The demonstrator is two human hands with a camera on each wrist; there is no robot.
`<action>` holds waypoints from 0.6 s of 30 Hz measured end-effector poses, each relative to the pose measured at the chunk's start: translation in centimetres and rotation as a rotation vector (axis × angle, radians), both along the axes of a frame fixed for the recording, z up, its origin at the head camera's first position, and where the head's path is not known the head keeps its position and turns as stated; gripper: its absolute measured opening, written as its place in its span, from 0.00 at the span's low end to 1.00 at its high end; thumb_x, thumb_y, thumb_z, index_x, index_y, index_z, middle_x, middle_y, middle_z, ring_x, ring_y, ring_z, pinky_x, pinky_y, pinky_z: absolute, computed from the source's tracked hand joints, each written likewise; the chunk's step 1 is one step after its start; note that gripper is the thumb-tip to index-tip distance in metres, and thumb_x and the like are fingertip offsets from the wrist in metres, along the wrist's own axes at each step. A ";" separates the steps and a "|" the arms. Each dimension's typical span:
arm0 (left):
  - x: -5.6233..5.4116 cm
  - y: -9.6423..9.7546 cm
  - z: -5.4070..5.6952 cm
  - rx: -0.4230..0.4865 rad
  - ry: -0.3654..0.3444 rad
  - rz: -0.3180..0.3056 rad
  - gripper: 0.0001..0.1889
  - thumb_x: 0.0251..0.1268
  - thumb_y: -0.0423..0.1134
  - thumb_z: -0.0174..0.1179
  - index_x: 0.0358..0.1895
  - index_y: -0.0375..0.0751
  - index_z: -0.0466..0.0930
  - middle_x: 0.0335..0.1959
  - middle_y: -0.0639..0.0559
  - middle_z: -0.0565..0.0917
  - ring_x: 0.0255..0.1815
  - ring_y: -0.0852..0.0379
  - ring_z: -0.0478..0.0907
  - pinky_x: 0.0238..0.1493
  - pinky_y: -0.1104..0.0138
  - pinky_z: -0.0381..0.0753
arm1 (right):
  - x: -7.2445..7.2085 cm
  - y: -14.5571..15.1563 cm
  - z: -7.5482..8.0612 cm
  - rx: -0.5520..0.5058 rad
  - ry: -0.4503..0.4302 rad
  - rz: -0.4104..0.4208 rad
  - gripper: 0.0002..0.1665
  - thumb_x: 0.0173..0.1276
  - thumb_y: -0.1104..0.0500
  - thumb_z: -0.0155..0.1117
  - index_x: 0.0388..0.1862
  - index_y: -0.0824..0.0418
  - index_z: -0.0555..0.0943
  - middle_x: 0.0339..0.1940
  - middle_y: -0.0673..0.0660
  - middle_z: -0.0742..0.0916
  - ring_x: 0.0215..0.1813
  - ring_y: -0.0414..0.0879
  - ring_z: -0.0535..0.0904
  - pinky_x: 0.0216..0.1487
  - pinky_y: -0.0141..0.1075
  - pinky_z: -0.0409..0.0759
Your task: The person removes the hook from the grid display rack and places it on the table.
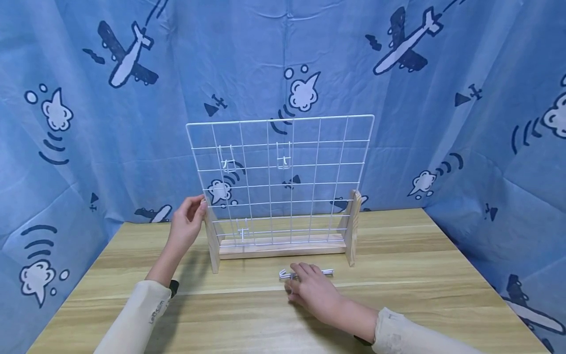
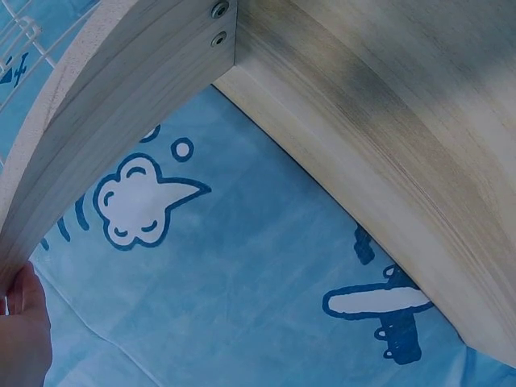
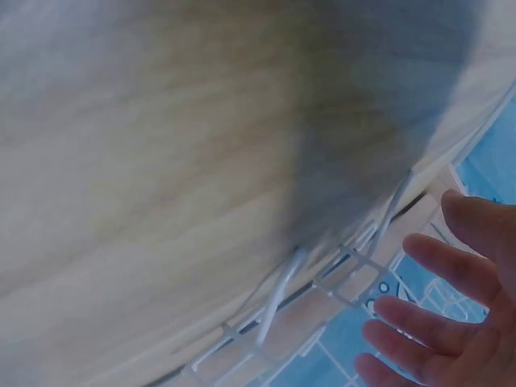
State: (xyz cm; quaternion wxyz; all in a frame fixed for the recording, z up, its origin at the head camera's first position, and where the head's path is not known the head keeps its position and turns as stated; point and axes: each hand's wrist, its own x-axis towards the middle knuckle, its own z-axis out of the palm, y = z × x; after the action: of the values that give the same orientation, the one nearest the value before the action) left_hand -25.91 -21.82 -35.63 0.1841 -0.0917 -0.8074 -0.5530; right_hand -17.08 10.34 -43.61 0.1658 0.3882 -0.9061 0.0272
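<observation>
A white wire grid panel (image 1: 302,184) stands upright in a wooden stand (image 1: 283,250). My left hand (image 1: 187,216) pinches the upper end of the stand's left side post (image 1: 212,241); in the left wrist view its fingertips (image 2: 31,286) meet the edge of the wood. Just in front of the stand, my right hand (image 1: 314,292) is over white wire hooks (image 1: 285,274) on the table, partly hiding them. The right wrist view shows that hand's fingers (image 3: 427,322) spread apart, with the hooks' metal rods (image 3: 278,298) beside them.
Two white hooks hang high on the grid, one at left (image 1: 227,164) and one near the middle (image 1: 284,161). A third hook (image 1: 242,232) hangs low on the left. The wood-grain table (image 1: 420,275) is enclosed by a blue curtain (image 1: 247,59) printed with planes.
</observation>
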 end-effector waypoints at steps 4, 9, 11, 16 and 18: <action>-0.3 -0.1 -0.5 -0.011 0.024 0.002 0.19 0.75 0.38 0.49 0.61 0.30 0.70 0.53 0.35 0.77 0.46 0.70 0.73 0.46 0.84 0.74 | -0.1 0.2 0.5 -0.043 0.021 0.004 0.19 0.62 0.49 0.68 0.47 0.60 0.85 0.56 0.64 0.81 0.57 0.56 0.77 0.58 0.49 0.77; -0.4 -0.1 -0.6 -0.024 0.041 0.011 0.18 0.75 0.38 0.49 0.61 0.29 0.70 0.53 0.35 0.78 0.47 0.67 0.74 0.47 0.84 0.74 | -0.4 0.3 1.0 -0.158 0.050 0.013 0.21 0.63 0.52 0.67 0.49 0.65 0.82 0.53 0.64 0.82 0.55 0.57 0.77 0.57 0.50 0.77; -0.4 -0.1 -0.6 -0.026 0.040 0.016 0.18 0.75 0.37 0.49 0.60 0.30 0.70 0.53 0.35 0.78 0.48 0.65 0.74 0.47 0.84 0.74 | -0.5 0.3 1.3 -0.203 0.058 0.017 0.22 0.64 0.53 0.67 0.50 0.67 0.81 0.52 0.63 0.82 0.55 0.56 0.78 0.57 0.50 0.77; -0.4 -0.1 -0.5 -0.022 0.034 0.014 0.18 0.75 0.37 0.49 0.61 0.29 0.70 0.53 0.35 0.77 0.50 0.61 0.75 0.48 0.84 0.74 | -1.0 0.4 2.1 -0.271 0.072 0.013 0.24 0.64 0.54 0.67 0.54 0.68 0.77 0.52 0.63 0.82 0.56 0.57 0.77 0.59 0.50 0.75; -0.3 -0.1 -0.6 -0.014 0.033 0.010 0.18 0.75 0.37 0.49 0.61 0.29 0.70 0.53 0.35 0.77 0.50 0.61 0.75 0.48 0.83 0.74 | -1.1 0.4 2.5 -0.293 0.069 0.009 0.24 0.65 0.55 0.67 0.54 0.68 0.77 0.53 0.64 0.82 0.58 0.58 0.76 0.61 0.51 0.74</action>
State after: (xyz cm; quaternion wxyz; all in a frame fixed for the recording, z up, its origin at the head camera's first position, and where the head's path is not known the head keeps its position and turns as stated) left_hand -26.25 -21.91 -36.18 0.1996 -0.0983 -0.8086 -0.5447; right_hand -18.20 10.72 -41.10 0.2514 0.3647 -0.8845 0.1466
